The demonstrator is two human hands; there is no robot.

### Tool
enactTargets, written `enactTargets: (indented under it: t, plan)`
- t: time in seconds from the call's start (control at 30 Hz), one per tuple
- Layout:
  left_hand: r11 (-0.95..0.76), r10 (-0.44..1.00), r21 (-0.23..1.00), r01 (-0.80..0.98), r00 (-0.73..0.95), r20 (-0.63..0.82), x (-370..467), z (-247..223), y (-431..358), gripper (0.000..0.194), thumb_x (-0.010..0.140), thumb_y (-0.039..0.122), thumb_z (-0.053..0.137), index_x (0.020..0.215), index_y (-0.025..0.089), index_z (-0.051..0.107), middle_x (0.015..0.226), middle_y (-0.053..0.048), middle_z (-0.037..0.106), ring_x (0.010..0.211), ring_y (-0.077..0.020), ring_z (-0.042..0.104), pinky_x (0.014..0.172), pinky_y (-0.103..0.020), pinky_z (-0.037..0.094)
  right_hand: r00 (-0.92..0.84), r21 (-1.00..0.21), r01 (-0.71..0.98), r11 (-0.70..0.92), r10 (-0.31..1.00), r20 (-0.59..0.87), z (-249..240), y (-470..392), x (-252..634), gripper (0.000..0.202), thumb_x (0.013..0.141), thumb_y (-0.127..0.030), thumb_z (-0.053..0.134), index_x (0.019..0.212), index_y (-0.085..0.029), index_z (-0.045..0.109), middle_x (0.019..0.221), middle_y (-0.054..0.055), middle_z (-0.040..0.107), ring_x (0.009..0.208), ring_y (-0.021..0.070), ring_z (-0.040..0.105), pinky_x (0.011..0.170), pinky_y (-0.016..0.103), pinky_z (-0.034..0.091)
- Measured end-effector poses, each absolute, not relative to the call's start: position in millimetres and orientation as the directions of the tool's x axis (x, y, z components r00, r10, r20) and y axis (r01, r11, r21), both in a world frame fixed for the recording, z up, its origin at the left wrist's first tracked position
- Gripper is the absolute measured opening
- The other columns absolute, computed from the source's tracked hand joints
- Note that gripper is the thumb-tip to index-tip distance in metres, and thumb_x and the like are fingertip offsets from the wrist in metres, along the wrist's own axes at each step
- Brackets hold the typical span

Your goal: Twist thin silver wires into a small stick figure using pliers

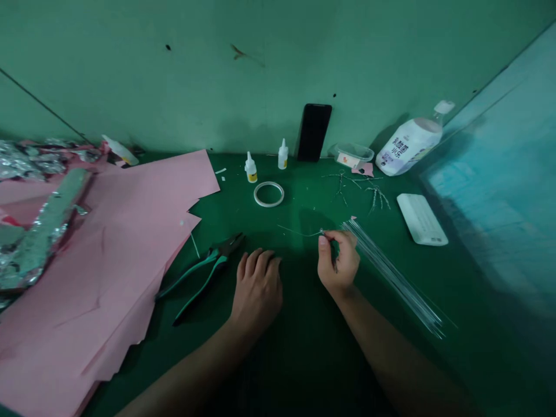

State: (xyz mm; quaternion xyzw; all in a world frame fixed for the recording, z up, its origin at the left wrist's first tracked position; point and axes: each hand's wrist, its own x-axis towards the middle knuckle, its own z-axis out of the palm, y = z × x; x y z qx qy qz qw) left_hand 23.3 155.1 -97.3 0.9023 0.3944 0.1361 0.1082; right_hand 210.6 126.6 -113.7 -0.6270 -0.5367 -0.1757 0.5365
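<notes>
- Right of centre: right hand [341, 262] pinches wire [309, 235]; a firm pinch should steady it.
- Centre: left hand [258, 289] palm-down near pliers [218, 255]; whether gripping, cannot tell.

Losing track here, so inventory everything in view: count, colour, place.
Paper sheets: several, pink, left
Crumpled foil: uncounted, silver, far left
Plastic nozzle bottles: three, white and yellow, back centre and left
Metal pliers: one, teal handles, left of centre
Flat ring: one, whitish, back centre
Rectangular phone: one, black, upright by wall
Plastic tub: one, clear, right of phone
Small scraps: several, pink or white, scattered
Large plastic bottle: one, white, back right
Rectangular block: one, white, right
Twisted wire branches: several, silver, before tub
Straight wire bundle: one, silver, right of centre
Table: one, green, beneath
Right hand: one, bare, pinching thin silvery wire
Left hand: one, bare, on table
</notes>
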Motion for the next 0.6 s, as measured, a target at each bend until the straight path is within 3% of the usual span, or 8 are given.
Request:
enactTargets:
  t: [0.17,0.23,0.3,0.4,0.47,0.53,0.6]
  plan:
    - [-0.668,0.738,0.334,0.665,0.651,0.179,25,-95,157,0.031,0.092,0.013,0.046,0.118,0.013,0.063,0.125,-0.016,0.064,0.128,-0.0341,0.051,0.112,-0.060,0.033,0.338,-0.463,0.874,0.147,0.500,0.797,-110,124,210,0.009,0.091,-0.017,0.056,0.098,-0.021,0.061,0.080,0.003,0.070,0.074,0.0198,0.066,0.074,0.038,0.047]
    - [-0.675,0.728,0.400,0.620,0.647,0.226,21,-93,159,0.026,0.092,0.013,0.047,0.112,0.015,0.063,0.118,-0.014,0.067,0.119,-0.0306,0.057,0.106,-0.055,0.041,0.306,-0.443,0.883,0.155,0.524,0.795,-108,122,208,0.009,0.090,-0.016,0.058,0.095,-0.022,0.062,0.078,0.000,0.070,0.070,0.0182,0.066,0.079,0.039,0.044]
    - [-0.686,0.716,0.487,0.540,0.619,0.322,13,-89,162,0.018,0.090,0.013,0.049,0.100,0.017,0.063,0.101,-0.010,0.070,0.101,-0.0246,0.065,0.092,-0.044,0.051,0.263,-0.403,0.904,0.144,0.555,0.789,-104,120,207,0.010,0.090,-0.015,0.059,0.094,-0.024,0.063,0.077,-0.002,0.071,0.070,0.0175,0.067,0.085,0.041,0.040]
    - [-0.719,0.695,0.525,0.456,0.465,0.548,-1,-79,166,0.009,0.085,0.012,0.054,0.089,0.019,0.059,0.084,-0.006,0.066,0.082,-0.0202,0.064,0.077,-0.036,0.052,0.158,-0.267,0.955,0.130,0.540,0.827,-99,116,203,0.015,0.091,-0.015,0.059,0.091,-0.029,0.065,0.080,-0.004,0.072,0.080,0.0181,0.069,0.093,0.044,0.035]
    - [-0.769,0.631,0.474,0.429,0.393,0.669,-8,-71,169,0.020,0.082,0.012,0.059,0.101,0.018,0.061,0.092,-0.008,0.067,0.087,-0.0221,0.063,0.081,-0.038,0.050,0.059,-0.151,0.977,0.150,0.492,0.868,-96,114,200,0.014,0.089,-0.019,0.065,0.087,-0.032,0.067,0.085,-0.005,0.073,0.089,0.0187,0.068,0.096,0.045,0.033]
    - [-0.845,0.532,0.399,0.355,0.492,0.689,-10,-65,171,0.036,0.083,0.014,0.061,0.118,0.017,0.061,0.109,-0.012,0.069,0.104,-0.0259,0.061,0.090,-0.041,0.047,-0.014,-0.072,0.984,0.163,0.473,0.881,-94,110,196,0.007,0.085,-0.029,0.072,0.083,-0.034,0.068,0.089,-0.004,0.071,0.093,0.0196,0.065,0.098,0.044,0.034]
    - [-0.884,0.460,0.384,0.268,0.652,0.603,-9,-63,172,0.037,0.087,0.017,0.061,0.123,0.019,0.062,0.124,-0.012,0.068,0.120,-0.0282,0.055,0.100,-0.045,0.041,-0.041,-0.038,0.987,0.156,0.475,0.879,-94,107,192,0.010,0.080,-0.038,0.077,0.083,-0.034,0.068,0.090,-0.002,0.068,0.092,0.0205,0.061,0.097,0.043,0.036]
